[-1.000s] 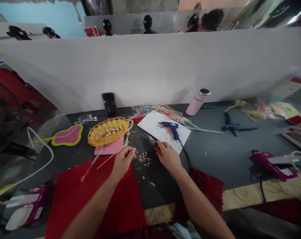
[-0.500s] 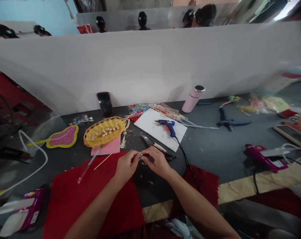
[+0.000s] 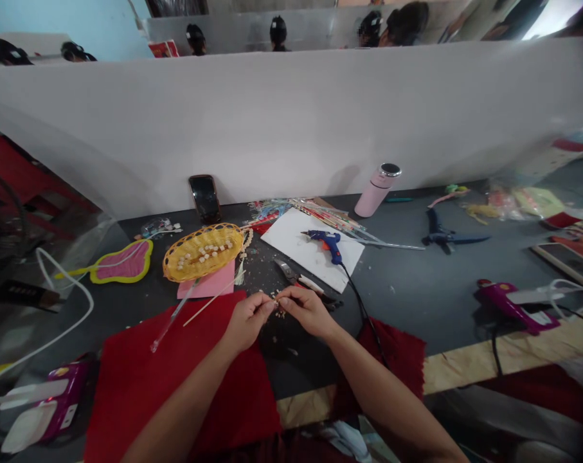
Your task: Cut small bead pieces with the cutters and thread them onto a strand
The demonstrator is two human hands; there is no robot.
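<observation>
My left hand (image 3: pixel 249 318) and my right hand (image 3: pixel 304 310) meet fingertip to fingertip above the dark tabletop. Both are closed in a pinch around something tiny and pale, too small to name. Small pale bits (image 3: pixel 280 313) lie on the table just under the fingers. Close behind my right hand rest pliers (image 3: pixel 287 271) with red and dark handles. Left of my left hand, a thin pale stick (image 3: pixel 214 299) lies partly across a red cloth (image 3: pixel 175 386). A yellow woven basket (image 3: pixel 173 273) beyond it holds several small whitish pieces.
A blue glue gun (image 3: pixel 327 241) lies on a white board (image 3: pixel 346 273), its cord running toward me. A pink bottle (image 3: pixel 373 193) and a phone (image 3: pixel 205 198) stand near the white partition (image 3: pixel 281 122). Blue pliers (image 3: pixel 440 235) and a purple device (image 3: pixel 513 305) lie right.
My fingertips have shifted slightly, with the thumbs now straighter and pointing toward each other at the pinch. The whole view has moved a little; the objects on the table stay in place.
</observation>
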